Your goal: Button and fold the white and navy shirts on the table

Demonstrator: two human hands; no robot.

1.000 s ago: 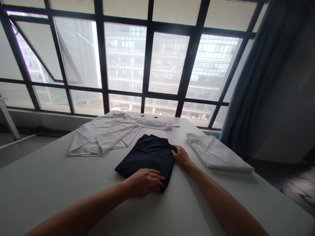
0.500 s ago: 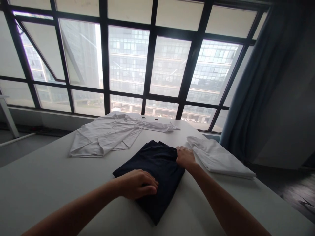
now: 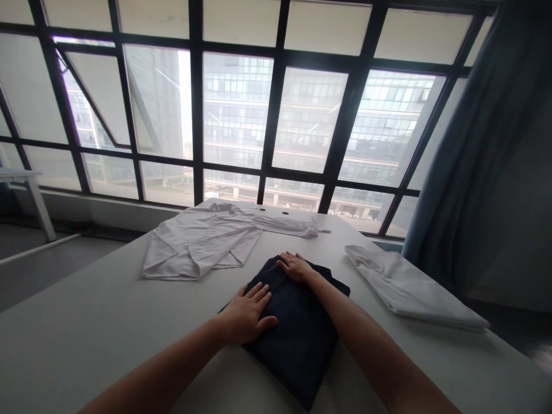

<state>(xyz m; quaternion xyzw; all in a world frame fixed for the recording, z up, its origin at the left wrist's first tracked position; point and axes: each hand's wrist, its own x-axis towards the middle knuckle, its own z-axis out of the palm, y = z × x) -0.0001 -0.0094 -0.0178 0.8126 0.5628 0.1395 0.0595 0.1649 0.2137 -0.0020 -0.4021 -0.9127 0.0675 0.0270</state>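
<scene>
As I saw it over the head feed, the left hand (image 3: 246,318) lay flat, fingers spread, on the left side of the navy folded garment (image 3: 295,339); the right hand (image 3: 296,267) lay palm down near its far edge. Both open, neither gripping. Garment sat mid-table, near side, one corner toward the wearer; longest visible extent ran far to near, slanting slightly right. Beyond, on the white table (image 3: 107,322): spread white garment (image 3: 202,238) far left, folded white cloth (image 3: 416,290) right.
</scene>
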